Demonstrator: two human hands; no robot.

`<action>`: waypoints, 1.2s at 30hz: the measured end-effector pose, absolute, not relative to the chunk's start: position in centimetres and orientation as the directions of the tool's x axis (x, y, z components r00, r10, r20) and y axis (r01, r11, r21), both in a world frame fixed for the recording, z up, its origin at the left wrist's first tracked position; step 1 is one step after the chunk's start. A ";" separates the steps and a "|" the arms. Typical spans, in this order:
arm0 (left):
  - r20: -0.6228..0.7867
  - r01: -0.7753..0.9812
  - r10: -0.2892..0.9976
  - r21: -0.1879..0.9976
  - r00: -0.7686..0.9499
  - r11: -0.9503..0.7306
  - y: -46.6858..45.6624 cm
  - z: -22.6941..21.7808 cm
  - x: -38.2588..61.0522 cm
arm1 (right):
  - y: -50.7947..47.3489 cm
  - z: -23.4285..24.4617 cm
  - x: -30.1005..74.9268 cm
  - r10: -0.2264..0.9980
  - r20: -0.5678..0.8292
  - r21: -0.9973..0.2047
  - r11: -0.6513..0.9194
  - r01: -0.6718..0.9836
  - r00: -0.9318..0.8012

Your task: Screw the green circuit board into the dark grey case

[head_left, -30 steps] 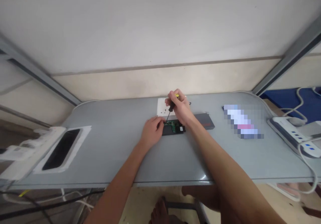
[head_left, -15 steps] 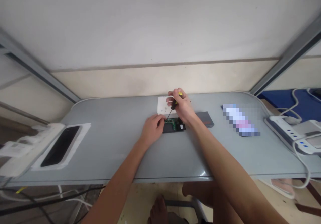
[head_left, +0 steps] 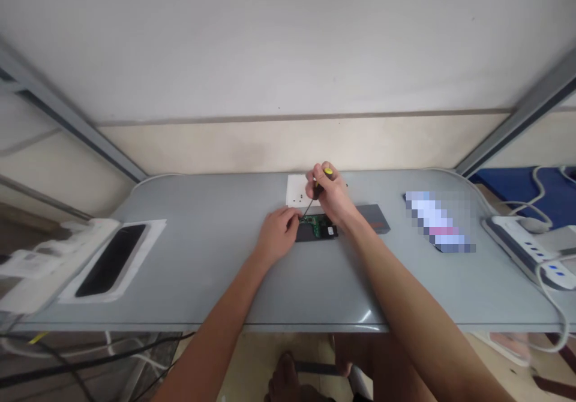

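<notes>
Circuit board point(head_left: 317, 226), green, set in a dark casing point(head_left: 306, 233), lies on the grey surface point(head_left: 202, 228), nearer me than a white sheet point(head_left: 294, 187). Left hand point(head_left: 278, 234): fingers half curled at the casing's left end; cannot tell from here whether they grip. Right hand point(head_left: 333, 197): closed round a screwdriver point(head_left: 318, 191), shaft slanting down to the board's upper left.

The right fingers point(head_left: 323, 177) partly hide the screwdriver point(head_left: 317, 192).
</notes>
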State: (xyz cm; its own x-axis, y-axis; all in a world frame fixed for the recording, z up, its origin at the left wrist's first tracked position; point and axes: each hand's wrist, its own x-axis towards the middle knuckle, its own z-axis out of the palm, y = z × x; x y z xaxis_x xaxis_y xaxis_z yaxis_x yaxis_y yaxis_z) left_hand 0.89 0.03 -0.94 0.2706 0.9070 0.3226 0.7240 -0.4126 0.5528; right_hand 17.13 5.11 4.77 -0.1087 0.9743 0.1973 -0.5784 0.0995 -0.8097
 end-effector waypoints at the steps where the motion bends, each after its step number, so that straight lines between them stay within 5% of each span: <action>1: 0.318 0.724 0.909 0.556 0.268 -0.408 0.0 -0.9 0.9 | 5.2 4.7 17.1 0.977 0.193 -0.820 0.109 -0.562 -0.092; 17: 0.308 0.742 0.915 0.543 0.260 -0.394 0.0 -1.0 0.7 | 5.5 4.4 16.9 0.979 0.201 -0.832 0.155 -0.533 -0.029; 23: 0.305 0.735 0.915 0.551 0.264 -0.395 0.1 -1.1 0.6 | 5.2 4.8 16.9 0.957 0.243 -0.825 0.121 -0.551 -0.155; 29: 0.296 0.738 0.916 0.548 0.270 -0.395 0.1 -1.0 0.6 | 5.6 4.4 16.8 0.974 0.217 -0.811 0.148 -0.566 -0.057; 36: 0.303 0.739 0.914 0.542 0.271 -0.399 0.1 -0.8 0.7 | 5.3 4.8 17.0 0.958 0.205 -0.797 0.045 -0.602 -0.200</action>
